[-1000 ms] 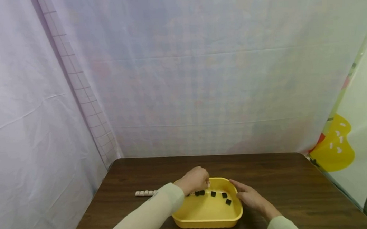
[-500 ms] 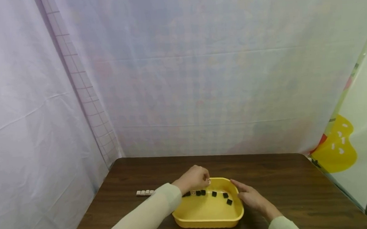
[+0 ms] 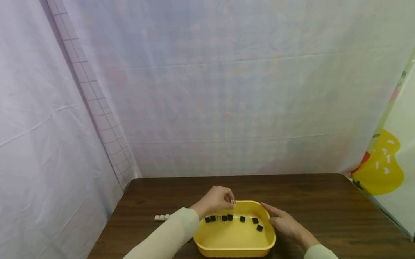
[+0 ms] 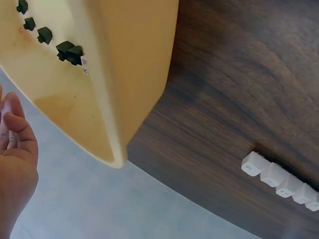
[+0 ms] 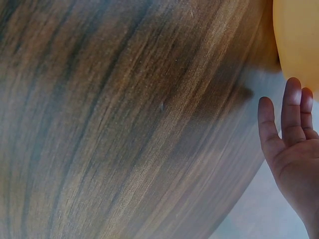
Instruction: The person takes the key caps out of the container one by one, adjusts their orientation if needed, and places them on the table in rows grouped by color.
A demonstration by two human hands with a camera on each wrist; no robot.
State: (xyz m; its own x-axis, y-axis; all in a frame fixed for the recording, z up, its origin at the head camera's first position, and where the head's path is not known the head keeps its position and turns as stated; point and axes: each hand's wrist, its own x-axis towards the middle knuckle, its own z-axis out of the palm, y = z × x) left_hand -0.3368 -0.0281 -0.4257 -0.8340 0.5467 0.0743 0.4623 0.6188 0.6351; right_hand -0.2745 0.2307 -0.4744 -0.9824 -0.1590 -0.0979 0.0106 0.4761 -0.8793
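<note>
High head view, 2 close wrist views, shared tray point(image 3: 236, 253)

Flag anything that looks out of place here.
One small pale square keycap sits among black square keycaps inside the rounded yellow plastic tray. Its colour looks odd there, since similar pale keycaps form a row on the brown wood-grain table.

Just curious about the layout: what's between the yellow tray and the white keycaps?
Between the tray and white keycaps, the left wrist view shows only bare tabletop; in the head view, the left sleeve covers part of it.
</note>
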